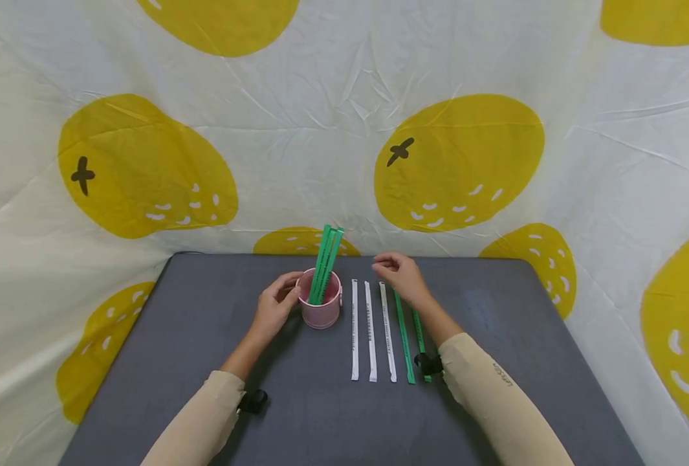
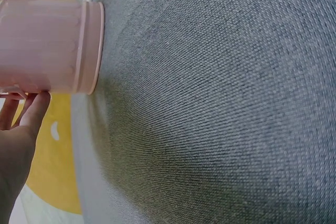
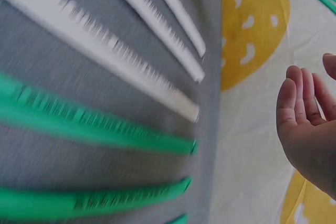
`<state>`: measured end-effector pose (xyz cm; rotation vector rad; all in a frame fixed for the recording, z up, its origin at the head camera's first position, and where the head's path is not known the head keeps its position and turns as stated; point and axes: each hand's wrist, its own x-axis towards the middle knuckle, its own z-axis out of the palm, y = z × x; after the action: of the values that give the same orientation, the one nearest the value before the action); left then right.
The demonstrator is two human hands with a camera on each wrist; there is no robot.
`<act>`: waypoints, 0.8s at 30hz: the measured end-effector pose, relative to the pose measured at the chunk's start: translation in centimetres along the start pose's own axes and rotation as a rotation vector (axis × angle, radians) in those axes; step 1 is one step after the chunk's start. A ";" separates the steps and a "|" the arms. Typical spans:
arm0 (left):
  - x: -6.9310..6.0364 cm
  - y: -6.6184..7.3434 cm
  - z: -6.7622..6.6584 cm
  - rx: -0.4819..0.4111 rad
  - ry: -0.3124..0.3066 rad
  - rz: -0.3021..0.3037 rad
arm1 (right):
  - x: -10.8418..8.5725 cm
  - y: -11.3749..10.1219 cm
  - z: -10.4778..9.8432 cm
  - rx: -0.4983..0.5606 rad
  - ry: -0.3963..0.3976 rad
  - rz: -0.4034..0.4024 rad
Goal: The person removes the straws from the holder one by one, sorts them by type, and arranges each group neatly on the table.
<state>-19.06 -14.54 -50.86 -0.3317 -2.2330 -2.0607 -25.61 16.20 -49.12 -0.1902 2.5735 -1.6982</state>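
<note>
A small pink bucket [image 1: 321,316] stands upright on the table, with several green-wrapped straws [image 1: 325,262] leaning in it. My left hand [image 1: 273,307] holds the bucket's left side, thumb in front and fingers farther back. In the left wrist view, fingertips touch the bucket wall [image 2: 42,45] beside a handle lug. My right hand [image 1: 405,278] is raised above the far ends of the laid-out straws, fingers loosely bent and holding nothing. Below it lie three white-wrapped straws [image 1: 371,333] and green-wrapped straws [image 1: 404,336] in a row; my right forearm partly covers the green ones.
The dark grey table [image 1: 216,323] ends at a back edge close behind the bucket. A white cloth with yellow fruit prints [image 1: 460,162] hangs behind and at both sides. Another green straw tip [image 3: 180,219] shows at the bottom of the right wrist view.
</note>
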 end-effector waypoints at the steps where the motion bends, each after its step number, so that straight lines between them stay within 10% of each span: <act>1: 0.0 0.0 0.0 -0.001 0.003 -0.004 | 0.2 -0.3 0.4 0.020 -0.004 -0.009; 24: -0.1 0.4 -0.1 0.019 -0.010 -0.014 | 2.0 -4.7 6.6 0.030 -0.022 -0.005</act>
<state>-18.94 -14.64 -50.50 -0.3267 -2.2658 -2.0473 -26.50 8.15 -47.39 -0.2128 2.5320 -1.7254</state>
